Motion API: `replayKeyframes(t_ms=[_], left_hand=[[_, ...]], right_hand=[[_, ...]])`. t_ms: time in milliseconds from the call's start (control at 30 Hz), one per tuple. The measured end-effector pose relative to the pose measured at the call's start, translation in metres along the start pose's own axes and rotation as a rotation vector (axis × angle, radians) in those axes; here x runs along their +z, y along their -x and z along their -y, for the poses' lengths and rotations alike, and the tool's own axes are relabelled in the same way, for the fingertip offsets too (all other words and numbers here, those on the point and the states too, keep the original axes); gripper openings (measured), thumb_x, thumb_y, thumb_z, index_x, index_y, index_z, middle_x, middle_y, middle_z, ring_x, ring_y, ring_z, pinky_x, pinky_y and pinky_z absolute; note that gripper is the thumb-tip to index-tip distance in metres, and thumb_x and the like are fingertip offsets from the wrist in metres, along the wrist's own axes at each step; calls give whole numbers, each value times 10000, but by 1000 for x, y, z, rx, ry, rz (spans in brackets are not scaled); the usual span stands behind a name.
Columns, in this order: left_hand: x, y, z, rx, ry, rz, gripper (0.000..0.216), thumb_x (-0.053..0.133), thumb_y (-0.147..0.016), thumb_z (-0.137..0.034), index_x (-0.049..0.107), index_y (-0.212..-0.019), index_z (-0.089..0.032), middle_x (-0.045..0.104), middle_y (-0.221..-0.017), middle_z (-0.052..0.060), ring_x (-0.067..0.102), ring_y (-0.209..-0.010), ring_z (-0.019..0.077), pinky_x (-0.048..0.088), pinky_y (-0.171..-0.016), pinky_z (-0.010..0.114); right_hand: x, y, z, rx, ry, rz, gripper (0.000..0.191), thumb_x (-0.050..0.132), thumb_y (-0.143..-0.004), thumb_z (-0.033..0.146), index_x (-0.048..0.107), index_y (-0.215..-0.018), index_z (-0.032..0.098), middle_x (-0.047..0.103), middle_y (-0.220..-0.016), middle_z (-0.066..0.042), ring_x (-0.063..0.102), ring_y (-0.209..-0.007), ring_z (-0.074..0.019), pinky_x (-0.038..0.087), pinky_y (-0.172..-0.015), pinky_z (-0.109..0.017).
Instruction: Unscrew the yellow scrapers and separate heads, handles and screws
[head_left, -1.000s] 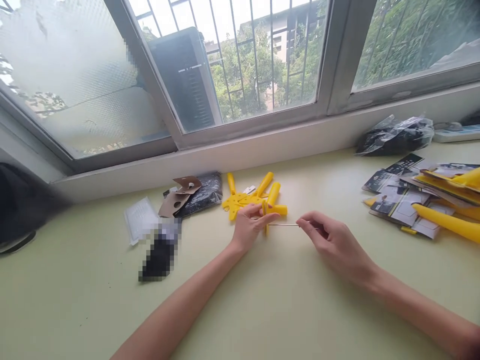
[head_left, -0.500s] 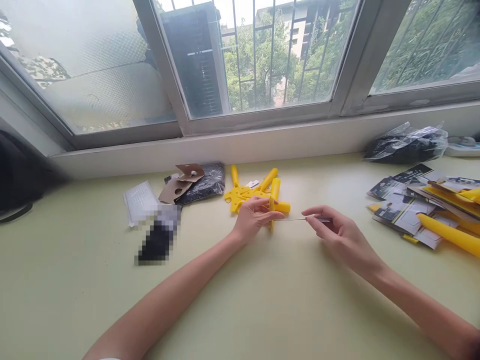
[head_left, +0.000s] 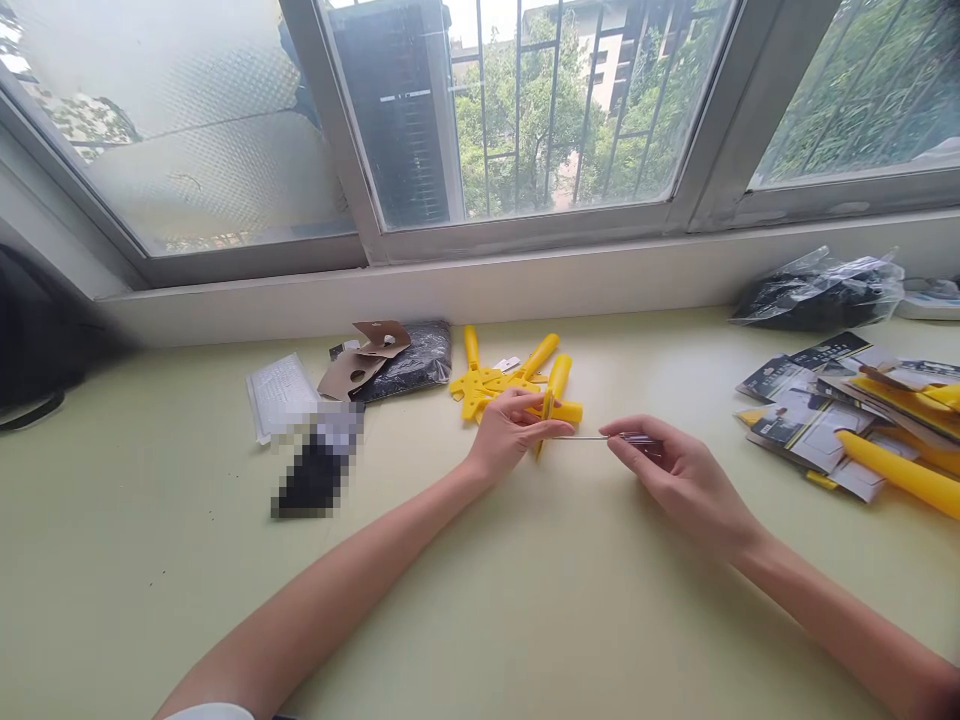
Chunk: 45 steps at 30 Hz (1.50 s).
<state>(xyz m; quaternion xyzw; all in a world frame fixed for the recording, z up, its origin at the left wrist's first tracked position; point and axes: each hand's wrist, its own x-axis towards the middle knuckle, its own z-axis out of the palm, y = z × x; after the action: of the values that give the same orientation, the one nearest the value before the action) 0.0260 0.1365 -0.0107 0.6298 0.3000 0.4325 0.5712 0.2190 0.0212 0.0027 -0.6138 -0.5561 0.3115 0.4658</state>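
Note:
Near the middle of the table my left hand (head_left: 501,436) is closed around a yellow plier-like tool (head_left: 559,375), held on edge; its exact kind is unclear. My right hand (head_left: 686,475) grips the dark handle of a screwdriver (head_left: 589,438) between thumb and fingers. The thin metal shaft points left, level, and its end reaches the left thumb and the yellow tool. The tip is hidden there. Just behind my left hand lie more yellow tool parts with thick handles (head_left: 480,390), partly covered by the fingers.
Left of the hands are a black plastic package (head_left: 420,360), torn brown cardboard (head_left: 349,372), a clear white packet (head_left: 279,392) and a pixelated dark item (head_left: 311,475). At right lie printed packages (head_left: 802,410), a yellow handle (head_left: 900,465) and a clear bag with dark contents (head_left: 817,290). A window sill borders the back.
The yellow tool in my left hand has tilted, its top leaning to the right. My right hand and the screwdriver have shifted slightly left, closer to it.

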Motion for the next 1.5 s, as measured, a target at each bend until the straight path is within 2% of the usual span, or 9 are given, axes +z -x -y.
replayKeyframes(t_ms=[100,267,467,667,800,1067,1200,1367,1500], left_hand=[[0,1,0,12,-36,-4,363,919,-628,-402,818,-919,-211,563,-1018,17,510,-642,51,457,-622,226],[-1,2,-1,50,-54,9,358,909,-643,-420,817,-913,-205,543,-997,19,503,-646,60,440,-592,228],[-3,0,1,50,-17,-5,345,901,-654,-426,807,-886,-188,547,-988,7,495,-600,43,438,-581,236],[-6,0,-1,63,-58,-30,375,894,-668,-427,803,-947,-195,572,-1029,27,546,-676,84,460,-629,253],[-6,1,-4,169,-230,-58,392,895,-671,-445,805,-981,-223,582,-1024,36,544,-767,125,473,-704,282],[-2,6,-6,395,-860,35,398,898,-685,-417,769,-1044,-304,573,-1139,53,618,-979,243,473,-981,479],[-2,7,-10,368,-852,49,385,863,-728,-446,730,-1052,-286,562,-1192,65,602,-1066,258,472,-1013,463],[-2,7,-17,357,-746,118,253,651,-936,-404,704,-1156,-289,544,-1202,74,592,-1123,227,471,-1021,408],[-2,7,-13,379,-738,126,194,724,-884,-349,742,-1069,-290,522,-1201,65,594,-1067,217,496,-985,395]], right_hand=[[2,0,0,-11,-12,-10,397,676,-869,594,678,-1037,233,680,-902,-38,602,-776,-187,435,-619,-263],[5,-1,-3,-46,70,-32,367,612,-922,582,689,-939,223,614,-748,-8,501,-615,-146,383,-547,-272],[10,-1,-6,-224,-12,-30,287,652,-924,500,699,-1025,235,669,-1025,-54,632,-873,-199,504,-742,-304],[10,-4,-7,-144,125,-31,339,561,-967,516,685,-895,209,619,-720,-3,503,-624,-153,392,-579,-291],[-1,-13,-13,-170,150,-50,317,567,-962,482,691,-880,202,654,-744,-10,533,-663,-161,396,-609,-294],[-13,-26,-22,-173,169,-154,298,556,-955,433,688,-847,188,687,-764,-30,565,-675,-170,420,-639,-305],[-12,-25,-22,-198,158,-133,250,555,-958,378,693,-872,188,712,-805,-32,593,-691,-165,440,-660,-302],[-11,-25,-21,-205,168,-126,216,556,-959,338,695,-886,189,716,-809,-27,602,-692,-160,446,-667,-296],[-10,-25,-21,-205,186,-125,218,557,-959,332,693,-873,185,710,-795,-30,595,-683,-159,437,-656,-291]])
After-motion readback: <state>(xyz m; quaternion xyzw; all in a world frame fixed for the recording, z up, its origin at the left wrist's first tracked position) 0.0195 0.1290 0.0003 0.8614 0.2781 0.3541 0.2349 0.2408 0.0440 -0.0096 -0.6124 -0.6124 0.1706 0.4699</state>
